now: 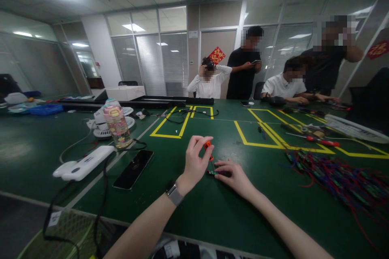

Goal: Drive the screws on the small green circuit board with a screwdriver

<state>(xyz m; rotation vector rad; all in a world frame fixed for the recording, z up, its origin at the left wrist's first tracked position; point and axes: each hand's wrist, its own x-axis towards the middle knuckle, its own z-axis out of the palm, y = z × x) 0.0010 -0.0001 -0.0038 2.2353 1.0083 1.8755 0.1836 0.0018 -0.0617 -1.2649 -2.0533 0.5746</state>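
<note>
My left hand (196, 160), with a watch (174, 192) on its wrist, is closed around the orange-red handle of a small screwdriver (208, 145). The tool stands nearly upright, its shaft pointing down at a small green circuit board (212, 173) on the table. From the right, my right hand (232, 176) pinches that board between thumb and fingers, low against the tabletop. Whether the tip sits in a screw is too small to tell.
A phone (133, 169), a white device (85, 162) and a drink bottle (118, 123) lie to the left. Tangled wired boards (331, 180) spread at the right, near a red-handled screwdriver (322, 141). Yellow tape (166, 135) marks the green table (188, 226). Several people are across it.
</note>
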